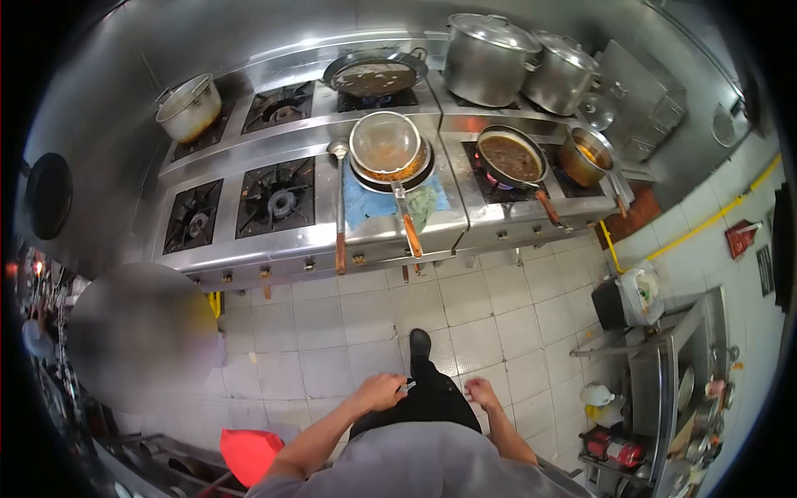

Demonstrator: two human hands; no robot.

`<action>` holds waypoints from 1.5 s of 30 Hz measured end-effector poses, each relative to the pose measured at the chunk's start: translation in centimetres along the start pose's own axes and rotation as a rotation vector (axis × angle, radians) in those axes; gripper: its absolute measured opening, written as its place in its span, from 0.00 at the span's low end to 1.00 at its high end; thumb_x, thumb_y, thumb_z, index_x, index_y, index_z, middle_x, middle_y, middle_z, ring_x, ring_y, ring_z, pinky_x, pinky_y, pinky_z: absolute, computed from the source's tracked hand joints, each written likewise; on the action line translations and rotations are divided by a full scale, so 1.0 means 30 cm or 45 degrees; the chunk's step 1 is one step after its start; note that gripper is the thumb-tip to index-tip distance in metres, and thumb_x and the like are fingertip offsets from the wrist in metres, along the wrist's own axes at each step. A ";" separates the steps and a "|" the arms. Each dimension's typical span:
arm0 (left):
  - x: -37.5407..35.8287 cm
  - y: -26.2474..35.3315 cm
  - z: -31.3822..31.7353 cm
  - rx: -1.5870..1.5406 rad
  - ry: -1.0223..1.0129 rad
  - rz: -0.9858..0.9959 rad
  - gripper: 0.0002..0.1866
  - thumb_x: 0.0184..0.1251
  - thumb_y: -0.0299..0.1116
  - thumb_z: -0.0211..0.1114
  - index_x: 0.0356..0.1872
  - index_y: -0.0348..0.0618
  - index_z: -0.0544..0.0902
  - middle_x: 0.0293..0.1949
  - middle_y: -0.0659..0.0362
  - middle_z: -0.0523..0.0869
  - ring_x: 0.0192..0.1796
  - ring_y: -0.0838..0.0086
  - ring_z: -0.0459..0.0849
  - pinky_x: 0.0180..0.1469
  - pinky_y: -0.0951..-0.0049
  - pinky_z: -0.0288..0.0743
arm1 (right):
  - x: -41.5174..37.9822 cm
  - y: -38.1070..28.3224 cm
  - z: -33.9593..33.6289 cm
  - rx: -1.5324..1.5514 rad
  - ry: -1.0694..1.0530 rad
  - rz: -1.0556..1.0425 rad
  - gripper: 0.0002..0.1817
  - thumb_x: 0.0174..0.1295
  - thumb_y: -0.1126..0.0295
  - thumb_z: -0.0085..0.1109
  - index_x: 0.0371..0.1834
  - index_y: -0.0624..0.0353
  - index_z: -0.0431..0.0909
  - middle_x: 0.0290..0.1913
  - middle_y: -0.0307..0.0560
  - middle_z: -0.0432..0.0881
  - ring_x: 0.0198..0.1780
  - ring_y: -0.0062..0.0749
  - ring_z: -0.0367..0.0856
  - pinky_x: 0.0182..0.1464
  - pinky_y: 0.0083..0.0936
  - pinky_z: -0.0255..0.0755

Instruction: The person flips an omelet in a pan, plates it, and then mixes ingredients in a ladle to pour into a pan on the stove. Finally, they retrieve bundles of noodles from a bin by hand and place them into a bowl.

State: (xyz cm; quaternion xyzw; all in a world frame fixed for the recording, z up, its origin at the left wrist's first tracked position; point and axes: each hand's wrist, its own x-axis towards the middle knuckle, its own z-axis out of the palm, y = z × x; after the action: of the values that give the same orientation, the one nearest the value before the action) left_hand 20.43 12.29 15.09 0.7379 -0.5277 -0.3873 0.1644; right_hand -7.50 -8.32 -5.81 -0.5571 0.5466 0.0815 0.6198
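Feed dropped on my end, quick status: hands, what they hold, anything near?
Left hand closed on a small dark object, too small to identify. Right hand loosely curled, holding nothing visible. Stove ahead, out of reach; strainer resting over pan.

We list, at frame top: steel stove (274,249), two lidded stockpots (486,58), sauce pan (510,158), strainer (386,143), ladle (339,199); red cloth (247,454) at bottom left.

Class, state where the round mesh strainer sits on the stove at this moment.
In the head view, the mesh strainer rests on a pan of orange food at the stove's front centre, between a ladle and a pan of brown sauce.
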 end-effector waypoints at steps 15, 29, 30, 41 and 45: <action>0.014 -0.387 -0.079 -0.419 0.548 -0.690 0.16 0.61 0.40 0.63 0.43 0.38 0.80 0.33 0.48 0.85 0.38 0.56 0.84 0.42 0.62 0.77 | 0.256 -1.483 0.267 0.695 -0.820 -0.385 0.22 0.68 0.49 0.53 0.54 0.52 0.67 0.45 0.48 0.80 0.33 0.27 0.78 0.31 0.28 0.75; -0.772 -1.116 0.624 -1.645 0.705 -1.614 0.08 0.62 0.35 0.61 0.37 0.42 0.79 0.26 0.58 0.81 0.24 0.71 0.80 0.21 0.69 0.74 | 0.281 -1.994 0.239 -0.011 0.371 -1.402 0.13 0.69 0.61 0.48 0.43 0.61 0.70 0.24 0.42 0.73 0.24 0.28 0.73 0.26 0.26 0.68; -0.755 -1.110 0.601 -1.622 0.827 -1.621 0.08 0.63 0.34 0.61 0.37 0.41 0.79 0.26 0.58 0.81 0.24 0.72 0.80 0.22 0.70 0.74 | 0.314 -2.089 0.210 -0.175 0.541 -1.375 0.16 0.67 0.62 0.47 0.46 0.65 0.71 0.31 0.54 0.79 0.34 0.46 0.80 0.37 0.40 0.73; -0.419 -0.954 0.351 -1.511 1.292 -1.188 0.10 0.68 0.33 0.53 0.39 0.37 0.78 0.27 0.60 0.82 0.26 0.77 0.81 0.25 0.76 0.75 | 0.626 -2.767 0.187 -0.648 0.809 -1.225 0.29 0.56 0.71 0.47 0.64 0.62 0.59 0.50 0.71 0.78 0.54 0.64 0.76 0.55 0.48 0.69; -0.373 -0.774 0.396 -1.469 1.227 -1.246 0.10 0.68 0.33 0.54 0.36 0.36 0.78 0.24 0.60 0.80 0.24 0.77 0.80 0.23 0.77 0.74 | 0.718 -2.875 0.222 -0.643 0.515 -0.961 0.24 0.58 0.72 0.45 0.59 0.61 0.61 0.34 0.60 0.79 0.29 0.48 0.79 0.26 0.40 0.72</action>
State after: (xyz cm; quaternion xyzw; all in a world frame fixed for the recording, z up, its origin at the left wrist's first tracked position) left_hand 25.11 33.45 -3.25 0.7653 0.2490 -0.2672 0.5299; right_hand 66.05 -45.63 28.06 -0.8536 0.3793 -0.1286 0.3332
